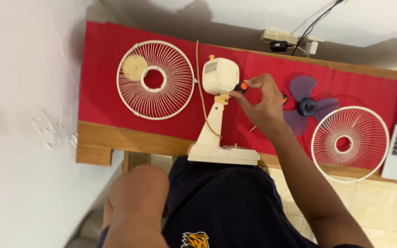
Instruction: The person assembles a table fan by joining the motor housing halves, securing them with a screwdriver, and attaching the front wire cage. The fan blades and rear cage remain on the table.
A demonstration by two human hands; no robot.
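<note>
Just at three o'clock of the fan body (pixel 220 76), the right hand (pixel 263 103) pinches an orange-handled screwdriver (pixel 241 86).

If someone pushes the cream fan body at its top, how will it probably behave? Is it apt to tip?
The fan body probably tips easily: its base overhangs the table edge, resting against the person's lap. Its motor housing looks top-heavy on a narrow neck. The right hand, holding a screwdriver against it, likely steadies it somewhat.
</note>
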